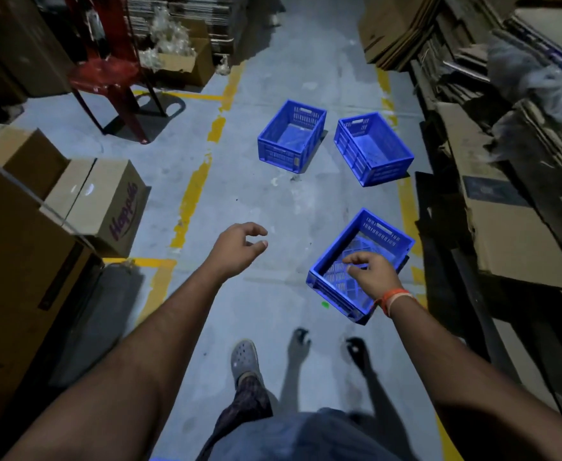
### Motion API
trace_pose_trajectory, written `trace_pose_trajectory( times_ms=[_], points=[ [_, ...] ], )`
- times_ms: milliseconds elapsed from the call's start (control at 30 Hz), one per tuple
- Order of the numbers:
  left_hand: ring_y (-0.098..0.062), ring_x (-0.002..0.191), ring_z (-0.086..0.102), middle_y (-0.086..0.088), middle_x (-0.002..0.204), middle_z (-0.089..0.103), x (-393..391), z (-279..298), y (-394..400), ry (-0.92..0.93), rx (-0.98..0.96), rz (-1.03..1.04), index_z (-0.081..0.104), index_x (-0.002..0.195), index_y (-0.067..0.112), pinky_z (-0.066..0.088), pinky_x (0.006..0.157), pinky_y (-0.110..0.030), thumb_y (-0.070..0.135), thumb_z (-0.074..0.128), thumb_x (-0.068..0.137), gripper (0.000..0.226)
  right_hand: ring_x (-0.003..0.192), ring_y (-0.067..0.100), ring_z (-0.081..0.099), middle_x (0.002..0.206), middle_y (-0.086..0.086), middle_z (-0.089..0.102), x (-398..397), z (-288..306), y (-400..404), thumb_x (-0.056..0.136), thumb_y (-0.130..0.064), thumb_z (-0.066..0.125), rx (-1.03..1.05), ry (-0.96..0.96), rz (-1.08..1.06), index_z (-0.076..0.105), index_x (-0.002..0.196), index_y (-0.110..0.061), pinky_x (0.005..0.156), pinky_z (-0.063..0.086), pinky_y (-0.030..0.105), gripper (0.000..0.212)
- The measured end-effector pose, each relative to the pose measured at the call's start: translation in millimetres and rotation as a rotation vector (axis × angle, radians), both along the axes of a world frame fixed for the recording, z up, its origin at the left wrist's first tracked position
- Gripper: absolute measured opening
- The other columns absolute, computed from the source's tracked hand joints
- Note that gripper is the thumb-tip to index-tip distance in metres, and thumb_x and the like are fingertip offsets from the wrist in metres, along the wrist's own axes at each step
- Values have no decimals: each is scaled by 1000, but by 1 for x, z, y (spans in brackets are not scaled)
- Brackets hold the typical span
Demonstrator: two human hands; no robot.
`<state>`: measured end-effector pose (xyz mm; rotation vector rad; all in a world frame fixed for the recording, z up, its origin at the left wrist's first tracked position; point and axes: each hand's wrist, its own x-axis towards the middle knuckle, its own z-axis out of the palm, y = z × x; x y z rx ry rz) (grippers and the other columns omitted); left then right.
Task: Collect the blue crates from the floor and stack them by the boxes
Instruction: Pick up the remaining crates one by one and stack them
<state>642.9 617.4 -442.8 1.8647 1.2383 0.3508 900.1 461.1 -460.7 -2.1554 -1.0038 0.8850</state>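
Three empty blue crates stand on the grey floor. The nearest crate (386,237) lies at the right, by a yellow line. Two more sit farther up the aisle, one in the middle (291,141) and one to its right (374,151). My right hand (371,274) hovers over the near crate's front edge with fingers loosely curled, holding nothing. My left hand (239,249) hangs in the air left of that crate, fingers relaxed and empty.
Cardboard boxes (100,201) are stacked along the left side. Flattened cardboard (505,211) is piled on the right. A red plastic chair (113,78) stands at the back left. Yellow lines (193,197) mark the aisle. My foot in a grey clog (244,359) is below.
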Motion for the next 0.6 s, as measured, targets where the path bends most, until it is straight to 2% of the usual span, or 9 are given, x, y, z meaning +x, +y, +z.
trace_pose_trajectory(
  times_ms=[67, 100, 200, 267, 367, 433, 533, 600],
  points=[
    [3, 65, 59, 7, 111, 64, 3, 3, 44, -3, -4, -40, 69, 111, 26, 44, 64, -22, 29, 67, 90, 22, 95, 20, 63, 107, 5, 71, 4, 6, 40, 89, -7, 62, 1, -1, -37, 73, 104, -9, 87, 48, 31, 19],
    [2, 67, 60, 7, 112, 65, 6, 6, 68, 5, 5, -68, 69, 111, 26, 45, 66, -23, 30, 67, 89, 23, 95, 19, 63, 108, 5, 71, 7, 10, 60, 89, -7, 63, 14, -1, -55, 73, 105, -9, 85, 46, 28, 19],
    [-14, 82, 66, 4, 120, 64, 19, 10, 138, 70, 31, -145, 69, 114, 24, 50, 81, -26, 31, 67, 89, 27, 98, 19, 65, 107, 4, 72, 18, 16, 115, 88, -8, 64, 40, 3, -112, 73, 107, -10, 85, 44, 25, 21],
    [-15, 84, 67, 4, 120, 66, 32, 11, 177, 75, 18, -167, 70, 114, 23, 51, 87, -29, 31, 67, 88, 27, 99, 20, 66, 106, 5, 72, 26, 16, 140, 88, -7, 63, 38, 19, -152, 73, 106, -10, 86, 46, 27, 21],
    [-7, 78, 64, 7, 120, 65, 62, 7, 237, 42, 2, -225, 69, 113, 26, 49, 75, -27, 32, 67, 88, 26, 99, 25, 67, 106, 6, 72, 49, 11, 182, 88, -6, 62, 47, 33, -214, 73, 103, -11, 83, 49, 30, 19],
    [-4, 76, 63, 8, 120, 64, 86, 3, 278, 36, -16, -255, 68, 114, 27, 46, 69, -25, 33, 66, 88, 26, 94, 35, 68, 103, 9, 72, 68, 2, 215, 88, -7, 62, 32, 50, -264, 73, 101, -13, 77, 53, 37, 18],
    [-8, 83, 66, 8, 122, 63, 131, -4, 342, 44, -33, -282, 67, 115, 28, 47, 69, -25, 34, 65, 89, 27, 89, 38, 68, 96, 16, 73, 101, -18, 273, 86, -6, 63, 24, 61, -306, 74, 100, -15, 79, 54, 39, 20],
    [-12, 90, 68, 8, 125, 61, 162, -7, 386, 66, -42, -315, 67, 115, 28, 49, 71, -26, 34, 65, 90, 27, 85, 32, 68, 95, 13, 73, 126, -30, 317, 85, -5, 63, 35, 76, -336, 74, 99, -15, 81, 53, 36, 20]
  ],
)
